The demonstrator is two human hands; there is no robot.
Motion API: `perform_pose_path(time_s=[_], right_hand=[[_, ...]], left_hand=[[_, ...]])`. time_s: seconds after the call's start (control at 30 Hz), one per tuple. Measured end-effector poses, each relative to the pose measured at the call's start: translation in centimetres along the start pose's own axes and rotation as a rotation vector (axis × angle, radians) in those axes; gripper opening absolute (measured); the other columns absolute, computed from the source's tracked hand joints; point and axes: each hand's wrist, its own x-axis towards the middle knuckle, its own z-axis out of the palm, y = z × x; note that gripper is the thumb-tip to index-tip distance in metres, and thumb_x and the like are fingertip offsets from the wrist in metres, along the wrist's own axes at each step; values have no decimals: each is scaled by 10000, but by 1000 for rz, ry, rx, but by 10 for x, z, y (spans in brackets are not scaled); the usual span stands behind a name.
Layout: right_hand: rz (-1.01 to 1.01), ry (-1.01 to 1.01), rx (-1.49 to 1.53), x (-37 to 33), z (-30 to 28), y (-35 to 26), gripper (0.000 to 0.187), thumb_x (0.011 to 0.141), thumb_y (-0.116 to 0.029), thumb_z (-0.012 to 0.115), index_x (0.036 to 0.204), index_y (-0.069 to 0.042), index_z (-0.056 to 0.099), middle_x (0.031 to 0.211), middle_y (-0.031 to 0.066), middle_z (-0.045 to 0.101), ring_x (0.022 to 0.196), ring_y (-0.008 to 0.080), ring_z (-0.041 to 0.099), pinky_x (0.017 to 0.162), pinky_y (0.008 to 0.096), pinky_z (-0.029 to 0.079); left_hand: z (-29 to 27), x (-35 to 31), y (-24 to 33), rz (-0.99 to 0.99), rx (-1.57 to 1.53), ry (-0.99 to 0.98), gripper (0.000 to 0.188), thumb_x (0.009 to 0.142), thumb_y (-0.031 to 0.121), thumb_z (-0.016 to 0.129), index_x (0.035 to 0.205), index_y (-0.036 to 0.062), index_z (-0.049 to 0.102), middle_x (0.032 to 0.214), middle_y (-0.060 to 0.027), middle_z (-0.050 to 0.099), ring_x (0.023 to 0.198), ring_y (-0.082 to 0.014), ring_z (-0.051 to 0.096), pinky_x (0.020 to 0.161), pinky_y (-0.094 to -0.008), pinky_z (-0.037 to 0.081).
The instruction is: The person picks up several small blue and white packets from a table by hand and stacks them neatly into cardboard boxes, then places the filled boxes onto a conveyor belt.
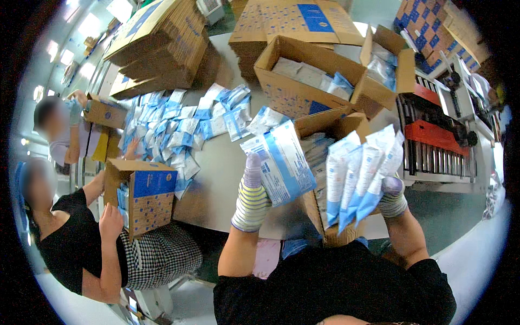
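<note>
My left hand (pixel 251 197), in a striped knit glove, grips a flat blue-and-white packet (pixel 281 165), its broad printed face showing. Several more packets (pixel 355 176) of the same kind are fanned out upright in my right hand (pixel 392 200), gloved alike; its fingers are partly hidden behind them. Both hands are over or beside an open cardboard box (pixel 353 122) in front of me. Rows of packets (pixel 317 151) stand inside that box, partly covered by the ones I hold.
A pile of loose packets (pixel 179 127) spreads over the table (pixel 216 168). Beyond are two more open boxes of packets (pixel 311 89) (pixel 398 51) and stacks of flattened cartons (pixel 162 54). A roller conveyor (pixel 436 143) stands right. At left, a person (pixel 65 233) handles a box (pixel 151 203); another sits farther back.
</note>
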Motion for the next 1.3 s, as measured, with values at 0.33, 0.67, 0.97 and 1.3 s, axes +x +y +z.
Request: perform_pose_path(time_s=[0.33, 0.67, 0.97, 1.3], right_hand=[[-142, -228, -462, -5, 16, 5, 996, 590, -249, 861, 1405, -90, 312, 1349, 99, 449, 1256, 236, 415, 1075, 387, 306], [-312, -182, -432, 24, -124, -39, 528, 844, -335, 622, 1290, -98, 469, 1228, 99, 555, 1115, 234, 540, 972, 410, 427], [-390, -436, -1895, 107, -31, -19, 515, 605, -216, 707, 1071, -36, 582, 906, 155, 647, 841, 360, 624, 747, 417, 499], [-408, -666, -2127, 134, -15, 40, 608, 707, -180, 664, 1272, -59, 476, 1269, 178, 498, 1177, 343, 474, 998, 434, 369]], left_hand=[[59, 4, -59, 421, 371, -154, 673, 921, 556, 366, 1195, -47, 486, 1194, -171, 522, 1106, -258, 504, 955, -401, 389], [49, 49, -58, 781, 1539, -225, 347, 905, 294, 460, 1076, 8, 559, 985, -184, 599, 933, -357, 575, 827, -440, 447], [1, 81, -167, 243, 2569, -482, 440, 833, 270, 502, 1186, 11, 547, 1261, -194, 524, 1166, -315, 509, 995, -427, 371], [34, 40, -84, 295, 2277, -540, 386, 711, 214, 644, 1040, 29, 564, 953, -171, 603, 946, -346, 569, 832, -436, 465]])
